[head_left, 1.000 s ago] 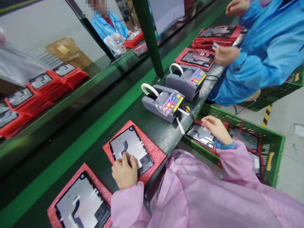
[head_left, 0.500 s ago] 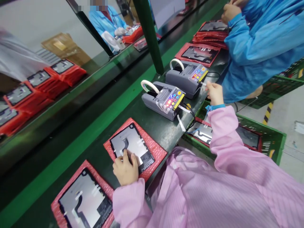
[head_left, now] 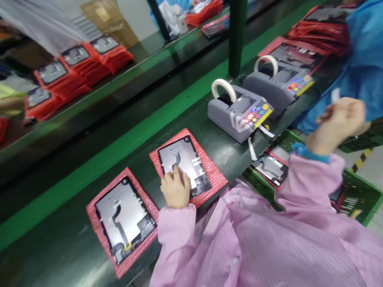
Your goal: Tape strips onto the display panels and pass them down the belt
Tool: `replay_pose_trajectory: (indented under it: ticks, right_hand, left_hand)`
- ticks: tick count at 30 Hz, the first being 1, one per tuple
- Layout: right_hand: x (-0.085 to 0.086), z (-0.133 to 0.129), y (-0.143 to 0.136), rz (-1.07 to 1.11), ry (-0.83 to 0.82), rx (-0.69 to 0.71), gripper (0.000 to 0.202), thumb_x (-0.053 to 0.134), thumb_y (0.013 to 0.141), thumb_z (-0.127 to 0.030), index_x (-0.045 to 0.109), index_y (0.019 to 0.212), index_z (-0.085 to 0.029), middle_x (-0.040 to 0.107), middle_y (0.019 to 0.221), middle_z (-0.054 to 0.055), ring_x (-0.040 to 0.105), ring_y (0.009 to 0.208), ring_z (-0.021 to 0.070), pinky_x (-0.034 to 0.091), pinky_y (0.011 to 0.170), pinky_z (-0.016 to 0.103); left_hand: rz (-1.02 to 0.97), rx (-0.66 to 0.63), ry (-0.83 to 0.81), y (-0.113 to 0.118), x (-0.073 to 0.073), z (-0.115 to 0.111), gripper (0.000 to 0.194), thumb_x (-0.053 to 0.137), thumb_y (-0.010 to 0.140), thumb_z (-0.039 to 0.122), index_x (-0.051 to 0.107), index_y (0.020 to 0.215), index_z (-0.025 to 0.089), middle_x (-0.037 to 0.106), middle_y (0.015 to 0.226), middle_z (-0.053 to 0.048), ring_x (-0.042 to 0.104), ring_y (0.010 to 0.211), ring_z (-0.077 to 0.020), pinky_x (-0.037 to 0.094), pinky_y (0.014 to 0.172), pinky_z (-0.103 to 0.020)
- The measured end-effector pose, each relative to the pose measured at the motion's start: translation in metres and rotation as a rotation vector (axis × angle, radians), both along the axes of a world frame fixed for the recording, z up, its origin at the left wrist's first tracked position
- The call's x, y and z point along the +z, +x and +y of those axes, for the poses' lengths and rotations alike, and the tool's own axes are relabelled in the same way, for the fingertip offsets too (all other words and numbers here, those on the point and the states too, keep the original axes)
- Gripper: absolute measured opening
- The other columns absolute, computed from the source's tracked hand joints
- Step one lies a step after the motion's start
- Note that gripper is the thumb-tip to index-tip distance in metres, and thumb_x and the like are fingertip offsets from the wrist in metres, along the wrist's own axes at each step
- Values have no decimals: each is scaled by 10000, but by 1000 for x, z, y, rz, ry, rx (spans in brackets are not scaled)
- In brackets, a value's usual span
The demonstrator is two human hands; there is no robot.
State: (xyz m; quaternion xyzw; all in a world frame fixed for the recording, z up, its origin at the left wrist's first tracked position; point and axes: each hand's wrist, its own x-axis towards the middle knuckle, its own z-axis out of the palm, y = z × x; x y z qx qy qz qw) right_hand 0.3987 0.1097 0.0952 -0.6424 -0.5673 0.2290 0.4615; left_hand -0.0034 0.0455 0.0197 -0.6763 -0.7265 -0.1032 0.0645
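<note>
My left hand (head_left: 176, 188) rests with its fingers apart on a flat silver-and-black panel (head_left: 187, 157), which lies on a red bubble-wrap sleeve (head_left: 214, 175). A second panel (head_left: 115, 209) on red wrap lies to the left. My right hand (head_left: 344, 119) is raised at the right, fingers pinched on a short white tape strip (head_left: 335, 95); motion blurs it. Two grey tape dispensers stand on the bench, a nearer one (head_left: 227, 117) and a farther one (head_left: 266, 89). White strips stick out from the front of the nearer dispenser.
Red-wrapped panels are stacked on the far shelf (head_left: 149, 54) and at the back right (head_left: 320, 36). A green post (head_left: 237, 40) rises behind the dispensers. A green crate (head_left: 365, 195) holds panels below the bench edge. A blue sleeve (head_left: 365, 63) is at the right.
My right hand has come away from the farther dispenser, up and to the right, with a tape strip. My left hand stays on the panel. The whole view has shifted.
</note>
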Motion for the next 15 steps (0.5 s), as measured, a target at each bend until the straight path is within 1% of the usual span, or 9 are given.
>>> replay_pose_trajectory:
  ticks: [2,5,6,8,9,11,13,15]
  right_hand:
    - [0,8,-58,-79,5,172,421,567,918,-575,593,765,-184,553,713,32,501,774,180,422,834,369]
    - [-10,17,-151,-155,-5,388,373,587,913,-548,614,797,-195,581,790,42,518,852,211,399,914,404]
    - [-15,19,-178,-172,-10,437,348,576,925,-520,616,804,-197,587,819,46,520,873,217,390,933,413]
    - [-28,25,-222,-189,-33,482,284,543,950,-421,609,796,-193,590,860,54,520,897,225,372,958,431]
    - [-35,30,-239,-196,-56,489,254,532,950,-364,604,783,-187,588,868,59,518,905,229,363,964,443]
    - [-49,40,-263,-221,-104,493,215,528,931,-287,601,761,-178,585,882,75,504,936,249,348,973,472]
    - [-61,49,-277,-258,-122,492,214,534,922,-285,614,756,-176,586,921,97,479,982,280,334,976,510]
    - [-69,54,-283,-285,-111,487,234,531,929,-316,639,771,-181,584,972,112,453,1021,306,326,973,542]
  left_hand:
    - [13,-2,-36,1,3,0,500,468,955,356,628,1359,108,598,1040,-175,538,953,-308,425,795,-405]
    - [29,-15,-109,2,9,4,498,499,954,330,595,1408,149,611,1050,-163,549,963,-300,422,790,-386]
    - [31,-21,-124,2,10,5,499,502,954,326,587,1418,162,615,1050,-159,553,961,-296,421,791,-383]
    - [33,-35,-140,1,12,9,504,495,957,319,571,1435,178,619,1046,-151,561,949,-288,421,793,-379]
    - [34,-41,-147,1,13,11,509,489,957,314,562,1444,182,619,1048,-148,564,944,-283,422,792,-377]
    - [30,-52,-162,0,14,16,518,479,957,304,545,1458,192,618,1052,-141,569,938,-274,422,790,-371]
    - [20,-67,-179,-1,15,19,522,474,957,301,535,1466,202,615,1039,-130,569,928,-268,421,782,-365]
    - [5,-70,-189,-1,16,20,520,471,960,302,534,1467,202,608,1017,-122,566,913,-263,421,774,-362]
